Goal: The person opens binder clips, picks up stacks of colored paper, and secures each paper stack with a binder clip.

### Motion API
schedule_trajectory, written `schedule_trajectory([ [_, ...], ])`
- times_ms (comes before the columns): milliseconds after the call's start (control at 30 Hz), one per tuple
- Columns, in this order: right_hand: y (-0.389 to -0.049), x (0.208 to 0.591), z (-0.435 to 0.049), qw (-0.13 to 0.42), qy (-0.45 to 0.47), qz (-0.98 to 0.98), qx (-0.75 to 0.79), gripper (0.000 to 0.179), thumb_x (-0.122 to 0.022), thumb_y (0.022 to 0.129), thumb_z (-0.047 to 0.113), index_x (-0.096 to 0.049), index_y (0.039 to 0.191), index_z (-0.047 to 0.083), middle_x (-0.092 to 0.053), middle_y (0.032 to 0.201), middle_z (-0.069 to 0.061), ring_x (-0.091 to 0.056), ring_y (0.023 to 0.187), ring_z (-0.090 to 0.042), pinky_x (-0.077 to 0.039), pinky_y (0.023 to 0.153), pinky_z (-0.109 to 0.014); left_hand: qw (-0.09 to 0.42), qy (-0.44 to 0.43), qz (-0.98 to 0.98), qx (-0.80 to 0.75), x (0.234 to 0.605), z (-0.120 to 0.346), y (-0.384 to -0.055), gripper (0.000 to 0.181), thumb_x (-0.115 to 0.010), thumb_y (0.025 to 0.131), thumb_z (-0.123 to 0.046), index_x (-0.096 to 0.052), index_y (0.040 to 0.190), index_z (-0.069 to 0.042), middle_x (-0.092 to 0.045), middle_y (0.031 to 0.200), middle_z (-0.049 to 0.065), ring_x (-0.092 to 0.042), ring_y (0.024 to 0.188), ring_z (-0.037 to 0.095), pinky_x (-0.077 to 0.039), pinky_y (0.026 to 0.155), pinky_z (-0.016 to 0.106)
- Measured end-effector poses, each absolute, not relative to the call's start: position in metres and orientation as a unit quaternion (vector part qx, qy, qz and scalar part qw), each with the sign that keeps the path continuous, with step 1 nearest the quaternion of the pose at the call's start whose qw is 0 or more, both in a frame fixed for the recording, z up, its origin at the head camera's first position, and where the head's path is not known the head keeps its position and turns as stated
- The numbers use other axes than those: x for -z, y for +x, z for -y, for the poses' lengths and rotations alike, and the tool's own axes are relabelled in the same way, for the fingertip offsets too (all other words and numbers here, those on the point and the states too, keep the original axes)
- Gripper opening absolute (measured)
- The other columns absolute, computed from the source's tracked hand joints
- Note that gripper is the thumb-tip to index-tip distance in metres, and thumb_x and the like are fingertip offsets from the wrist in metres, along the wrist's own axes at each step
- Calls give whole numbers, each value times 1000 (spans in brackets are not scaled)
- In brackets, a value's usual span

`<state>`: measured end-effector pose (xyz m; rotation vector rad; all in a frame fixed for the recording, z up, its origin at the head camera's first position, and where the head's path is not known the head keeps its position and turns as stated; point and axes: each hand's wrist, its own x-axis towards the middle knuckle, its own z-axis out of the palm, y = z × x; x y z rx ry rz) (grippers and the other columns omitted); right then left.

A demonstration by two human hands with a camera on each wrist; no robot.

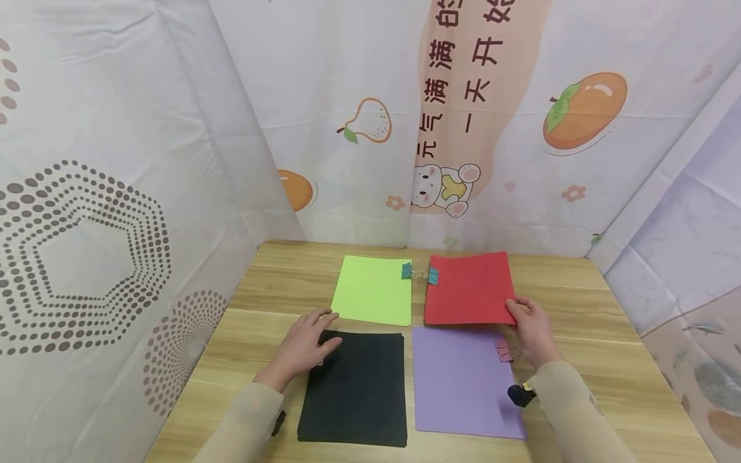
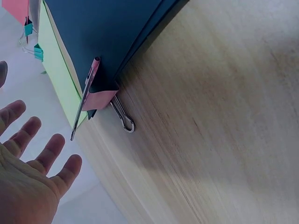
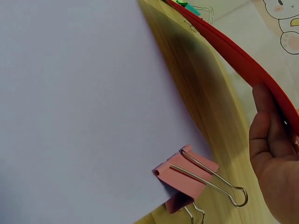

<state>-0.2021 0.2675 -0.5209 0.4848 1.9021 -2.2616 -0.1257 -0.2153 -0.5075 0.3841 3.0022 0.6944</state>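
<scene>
My right hand [image 1: 534, 331] pinches the lower right corner of a stack of red paper [image 1: 469, 289]. That edge is lifted and bends off the table, as the right wrist view shows. A teal binder clip [image 1: 433, 276] grips the red stack's left edge. Over the upper left corner of a black paper stack [image 1: 356, 389] hovers my left hand [image 1: 302, 344], its fingers spread and relaxed. In the left wrist view a pink binder clip [image 2: 100, 95] is fastened to the black stack's corner, apart from the fingers.
Lime green paper [image 1: 373, 289] with a teal clip [image 1: 406, 271] lies at the back left. Purple paper [image 1: 460, 379], with another pink binder clip [image 1: 504, 351] on its right edge, lies in front of the red stack. A printed curtain [image 1: 359, 180] hangs behind the wooden table [image 1: 585, 308].
</scene>
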Motion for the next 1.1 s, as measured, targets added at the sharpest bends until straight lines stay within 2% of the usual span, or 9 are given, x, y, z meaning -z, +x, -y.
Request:
schedule_trajectory([
  [400,-208,521,-274,66,165,-656,733,65,-54,107,24,-23,157,-3,-63,106,7,-68,96,-3,-55,92,-23,13,121,-966,-228,509,219,-126,56,-68,98,-37,-55,147,-14,-47,152,15,-43,140,39,-34,113,60],
  [533,-210,520,-279,70,175,-657,730,66,-52,108,26,-21,159,-1,-59,123,-5,-67,99,-4,-55,93,-24,9,123,-967,-223,508,220,-126,55,-69,98,-37,-56,146,-13,-49,150,15,-44,139,39,-35,113,60],
  [667,-212,520,-280,79,178,-659,727,68,-50,108,30,-18,162,2,-41,149,-20,-65,105,-4,-53,96,-24,10,120,-966,-227,508,220,-125,54,-69,98,-36,-57,145,-12,-49,150,15,-44,139,39,-34,113,60],
  [767,-213,521,-281,87,168,-664,723,68,-51,108,29,-19,162,3,-33,157,-22,-63,110,-7,-52,100,-25,12,117,-966,-230,507,221,-124,52,-68,98,-36,-58,144,-12,-49,150,15,-44,140,39,-34,114,60],
  [867,-214,522,-283,93,153,-671,720,67,-52,108,27,-21,162,2,-41,152,-20,-64,112,-9,-52,101,-27,12,115,-966,-232,507,221,-124,52,-68,98,-36,-58,143,-13,-49,150,14,-44,139,39,-34,114,60],
  [967,-213,523,-287,96,150,-676,715,67,-53,107,28,-22,161,3,-58,133,-8,-65,107,-8,-54,97,-26,9,117,-966,-232,507,221,-123,51,-69,98,-35,-59,143,-12,-49,150,15,-45,138,40,-35,112,61],
  [1033,-212,523,-289,92,152,-687,704,67,-51,108,30,-23,161,2,-63,121,2,-65,103,-7,-55,95,-25,7,119,-965,-233,507,222,-123,52,-69,98,-35,-58,143,-11,-49,150,16,-45,138,41,-35,112,61],
  [1100,-212,523,-290,80,157,-711,681,65,-50,108,32,-26,160,1,-65,117,4,-64,101,-5,-55,92,-24,4,120,-966,-230,507,224,-124,53,-68,99,-35,-57,144,-10,-49,151,16,-45,138,42,-35,111,62],
])
